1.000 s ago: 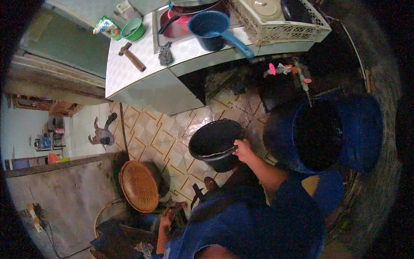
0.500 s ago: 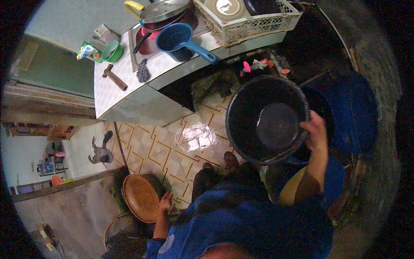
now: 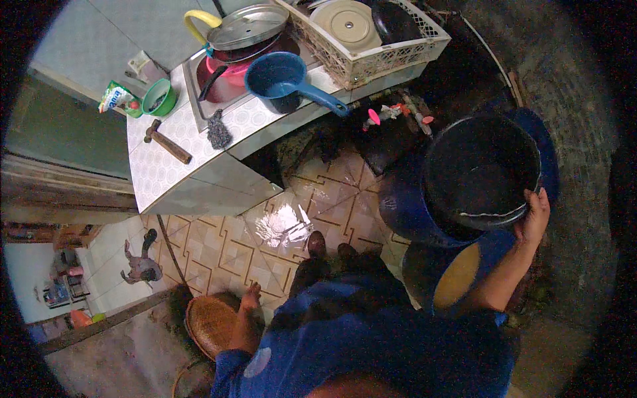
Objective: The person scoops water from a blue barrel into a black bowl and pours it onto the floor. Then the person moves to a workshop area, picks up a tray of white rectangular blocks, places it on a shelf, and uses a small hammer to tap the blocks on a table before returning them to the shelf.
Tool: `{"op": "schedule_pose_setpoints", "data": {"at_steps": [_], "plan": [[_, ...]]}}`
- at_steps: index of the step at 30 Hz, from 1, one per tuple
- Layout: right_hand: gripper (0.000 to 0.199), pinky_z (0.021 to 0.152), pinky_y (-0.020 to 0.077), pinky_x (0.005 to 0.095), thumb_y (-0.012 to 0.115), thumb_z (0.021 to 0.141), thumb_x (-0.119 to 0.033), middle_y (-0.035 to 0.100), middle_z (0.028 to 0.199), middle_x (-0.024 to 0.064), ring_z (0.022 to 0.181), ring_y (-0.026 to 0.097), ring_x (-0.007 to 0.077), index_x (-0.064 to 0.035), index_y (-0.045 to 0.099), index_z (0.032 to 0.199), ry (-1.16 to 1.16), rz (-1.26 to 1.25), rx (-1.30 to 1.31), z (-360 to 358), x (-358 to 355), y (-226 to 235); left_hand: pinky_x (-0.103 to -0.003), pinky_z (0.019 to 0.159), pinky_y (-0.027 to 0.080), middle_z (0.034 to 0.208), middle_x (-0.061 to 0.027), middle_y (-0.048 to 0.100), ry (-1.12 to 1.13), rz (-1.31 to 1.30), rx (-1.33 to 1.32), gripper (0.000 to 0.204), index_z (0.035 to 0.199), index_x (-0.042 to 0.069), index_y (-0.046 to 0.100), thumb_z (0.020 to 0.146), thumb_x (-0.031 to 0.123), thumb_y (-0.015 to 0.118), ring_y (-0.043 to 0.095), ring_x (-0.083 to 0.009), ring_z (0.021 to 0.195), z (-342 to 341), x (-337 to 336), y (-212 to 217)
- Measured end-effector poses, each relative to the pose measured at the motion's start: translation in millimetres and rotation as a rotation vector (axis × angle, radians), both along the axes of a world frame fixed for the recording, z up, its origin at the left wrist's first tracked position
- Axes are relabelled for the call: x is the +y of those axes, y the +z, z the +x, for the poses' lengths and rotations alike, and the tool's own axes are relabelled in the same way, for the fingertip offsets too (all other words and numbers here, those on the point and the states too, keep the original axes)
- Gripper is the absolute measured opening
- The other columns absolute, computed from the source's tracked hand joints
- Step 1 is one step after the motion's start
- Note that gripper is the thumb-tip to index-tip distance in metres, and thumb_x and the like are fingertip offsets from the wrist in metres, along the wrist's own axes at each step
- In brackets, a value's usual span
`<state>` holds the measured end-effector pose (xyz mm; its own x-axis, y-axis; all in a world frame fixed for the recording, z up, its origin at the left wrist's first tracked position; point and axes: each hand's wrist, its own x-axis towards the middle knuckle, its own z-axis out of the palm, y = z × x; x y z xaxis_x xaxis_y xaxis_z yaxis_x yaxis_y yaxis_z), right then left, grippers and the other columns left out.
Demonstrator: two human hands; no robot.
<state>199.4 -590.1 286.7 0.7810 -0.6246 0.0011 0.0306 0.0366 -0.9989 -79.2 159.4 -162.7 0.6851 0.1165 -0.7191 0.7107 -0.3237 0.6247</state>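
My right hand is closed on the rim of a black bucket, fingers over its near right edge. The bucket is tilted, its mouth toward me, over a large dark blue drum. A pale curved line shows along its near rim; I cannot tell if it is a handle or a glint. What lies in the drum is hidden behind the bucket. My left hand hangs low beside a round brown woven tray, fingers stretched out, nothing in them.
On the tiled counter are a hammer, a scouring pad, a green bowl and a blue dipper at the sink. A dish crate stands behind. A pink-handled tap sits near the drum. Wet light glints on the floor tiles.
My right hand has moved the bucket to the right, over the drum, and tilted it differently. The view has shifted slightly; my left hand stays low by the woven tray.
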Motion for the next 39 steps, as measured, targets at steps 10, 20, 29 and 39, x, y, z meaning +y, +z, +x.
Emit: {"op": "schedule_pose_setpoints", "data": {"at_steps": [10, 20, 29, 39], "plan": [[0.011, 0.070, 0.0474, 0.0292, 0.060, 0.084, -0.004, 0.061, 0.086, 0.0012, 0.075, 0.059, 0.0140, -0.0059, 0.058, 0.095, -0.118, -0.160, -0.030, -5, 42, 11, -0.026, 0.052, 0.037, 0.079, 0.0010, 0.056, 0.312, -0.201, 0.121, 0.057, 0.138, 0.008, 0.050, 0.091, 0.037, 0.062, 0.046, -0.0079, 0.062, 107, 11, 38], [0.010, 0.070, 0.0483, 0.0299, 0.063, 0.084, -0.005, 0.060, 0.084, 0.0019, 0.074, 0.059, 0.0138, -0.0071, 0.054, 0.089, -0.303, -0.146, -0.123, 33, 50, 6, -0.037, 0.072, 0.049, 0.100, -0.0088, 0.062, -0.385, -0.026, -0.088, 0.058, 0.134, 0.004, 0.052, 0.080, 0.025, 0.064, 0.056, -0.0237, 0.082, 97, 69, -18], [0.021, 0.067, 0.0470, 0.0295, 0.068, 0.081, -0.006, 0.057, 0.078, 0.0015, 0.071, 0.056, 0.0140, -0.0099, 0.047, 0.079, -0.458, -0.070, -0.256, 146, -29, -39, -0.032, 0.056, 0.042, 0.100, 0.0008, 0.063, 0.450, -0.276, 0.260, 0.050, 0.136, 0.018, 0.052, 0.091, 0.038, 0.062, 0.054, -0.0129, 0.069, 163, 11, 19], [0.029, 0.050, 0.0402, 0.0319, 0.067, 0.077, -0.002, 0.045, 0.066, 0.0000, 0.055, 0.046, 0.0135, -0.0129, 0.040, 0.075, -0.517, 0.119, -0.345, 308, -147, -127, -0.042, 0.080, 0.043, 0.123, -0.0003, 0.058, 0.401, -0.043, 0.239, 0.053, 0.138, 0.024, 0.049, 0.091, 0.046, 0.059, 0.057, -0.0218, 0.100, 242, -85, 98]]}}
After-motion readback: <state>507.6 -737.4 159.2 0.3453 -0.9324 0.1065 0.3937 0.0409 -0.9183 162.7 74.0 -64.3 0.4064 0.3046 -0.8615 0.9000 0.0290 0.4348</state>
